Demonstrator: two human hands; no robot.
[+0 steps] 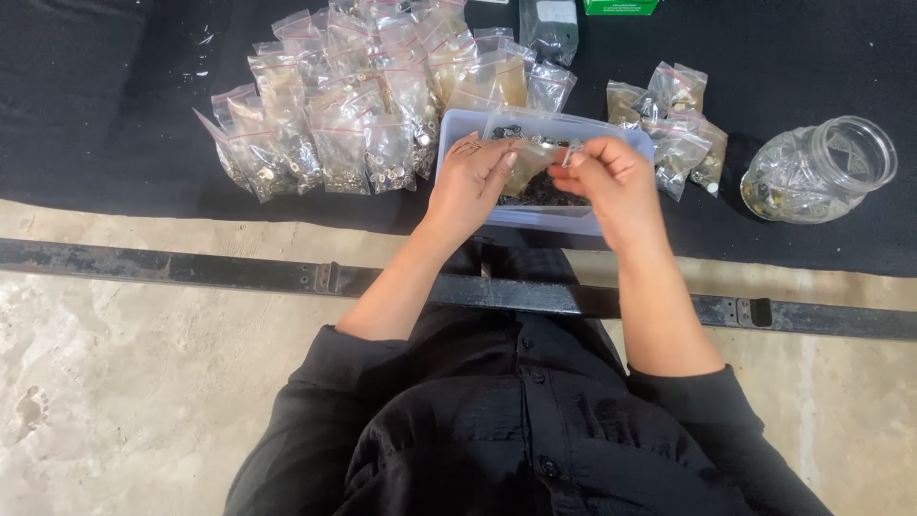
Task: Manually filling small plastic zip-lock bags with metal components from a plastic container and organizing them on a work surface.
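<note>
Both hands, left hand and right hand, pinch a small clear bag over the tray (held loosely, its hardware could spill).

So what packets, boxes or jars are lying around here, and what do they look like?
Small clear bag: pinched between left hand and right hand.
Pale tray: under the hands.
Heap of clear zip bags: left of tray.
Smaller heap: right.
Glass jar: far right, on its side.
Green box: top edge.

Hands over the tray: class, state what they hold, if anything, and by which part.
A small clear bag, left hand at its left side, right hand pinching its top right edge.
</note>
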